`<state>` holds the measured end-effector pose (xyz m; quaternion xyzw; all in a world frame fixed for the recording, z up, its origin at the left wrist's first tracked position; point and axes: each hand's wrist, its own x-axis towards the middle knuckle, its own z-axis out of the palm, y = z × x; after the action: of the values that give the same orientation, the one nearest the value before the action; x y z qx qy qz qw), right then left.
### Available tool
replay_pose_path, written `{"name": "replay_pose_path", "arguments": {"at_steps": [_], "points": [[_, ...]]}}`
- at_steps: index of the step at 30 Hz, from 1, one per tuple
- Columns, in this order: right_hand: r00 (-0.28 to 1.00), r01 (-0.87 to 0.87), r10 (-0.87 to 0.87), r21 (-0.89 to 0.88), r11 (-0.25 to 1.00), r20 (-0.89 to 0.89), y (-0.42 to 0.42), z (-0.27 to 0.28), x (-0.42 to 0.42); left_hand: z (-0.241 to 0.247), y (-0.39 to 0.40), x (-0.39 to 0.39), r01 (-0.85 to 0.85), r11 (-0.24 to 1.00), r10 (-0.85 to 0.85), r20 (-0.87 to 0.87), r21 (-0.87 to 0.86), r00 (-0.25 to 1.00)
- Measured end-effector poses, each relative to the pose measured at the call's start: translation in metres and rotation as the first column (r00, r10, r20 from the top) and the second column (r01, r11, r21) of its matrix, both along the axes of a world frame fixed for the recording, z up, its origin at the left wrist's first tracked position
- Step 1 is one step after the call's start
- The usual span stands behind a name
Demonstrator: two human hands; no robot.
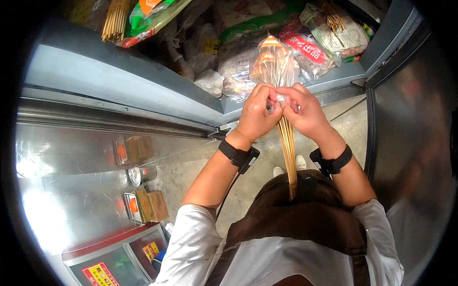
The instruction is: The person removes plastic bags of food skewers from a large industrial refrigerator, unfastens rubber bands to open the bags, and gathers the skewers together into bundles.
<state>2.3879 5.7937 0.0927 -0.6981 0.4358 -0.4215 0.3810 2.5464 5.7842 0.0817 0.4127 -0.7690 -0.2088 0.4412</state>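
A bundle of thin wooden skewers points down towards the brown apron. The upper part of the bundle is inside a clear plastic bag holding orange and white striped food pieces. At the bag's gathered neck, my left hand pinches the plastic from the left. My right hand grips the same neck from the right, its fingertips close to those of the left. Both wrists wear black straps with small devices. Whether the neck is knotted cannot be told.
An open cabinet with a grey frame holds several plastic food bags and another skewer bundle. A dark door stands at the right. To the left are a metal surface, cardboard boxes, a can and a glass-topped case.
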Motion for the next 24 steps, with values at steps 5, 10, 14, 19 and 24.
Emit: {"name": "replay_pose_path", "arguments": {"at_steps": [5, 10, 14, 19, 24], "points": [[0.961, 0.049, -0.124, -0.29, 0.956, -0.246, -0.001, 0.007, -0.002, -0.003, -0.016, 0.007, 0.105, 0.992, -0.11, 0.069, 0.069, 0.992], [0.89, 0.049, -0.186, -0.318, 0.947, -0.416, -0.011, 0.025, 0.001, 0.012, -0.017, 0.002, 0.046, 0.997, -0.03, 0.255, -0.057, 0.967], [0.894, -0.024, -0.101, -0.272, 0.962, -0.437, -0.019, 0.032, -0.002, 0.019, -0.011, 0.0, 0.046, 0.991, 0.0, 0.341, -0.125, 0.94], [0.973, -0.09, 0.02, -0.299, 0.95, -0.231, -0.014, 0.008, -0.008, 0.003, -0.01, -0.002, 0.095, 0.981, -0.034, 0.334, -0.17, 0.942], [0.983, -0.087, 0.03, -0.317, 0.944, -0.182, -0.011, 0.005, -0.01, 0.017, -0.001, -0.001, 0.123, 0.971, -0.045, 0.35, -0.204, 0.936]]}}
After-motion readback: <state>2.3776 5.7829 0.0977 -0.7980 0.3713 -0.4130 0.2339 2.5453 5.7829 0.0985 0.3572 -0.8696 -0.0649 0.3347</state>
